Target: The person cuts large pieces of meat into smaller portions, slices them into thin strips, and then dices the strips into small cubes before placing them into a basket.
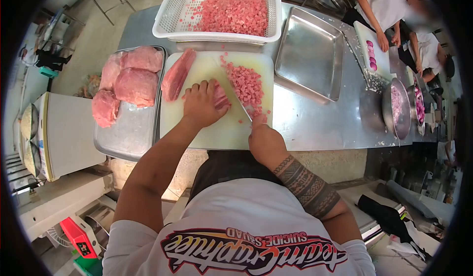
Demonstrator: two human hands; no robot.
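On the white cutting board [182, 128], my left hand [202, 103] presses down on a piece of pink meat [220, 97], its fingers curled over it. My right hand [267, 140] is wrapped round the handle of a knife [242, 104]. The blade lies on the board between the held meat and a pile of small meat cubes [247, 87]. A longer uncut strip of meat [177, 75] rests at the board's upper left. Beyond the board, a white perforated basket [169, 29] holds a heap of meat cubes [236, 12].
Large raw meat pieces [135, 86] lie on a metal tray [128, 140] at the left. An empty steel tray [310, 49] stands right of the board. Farther right are a metal bowl [388, 111], a board with onions [371, 56] and co-workers [387, 5].
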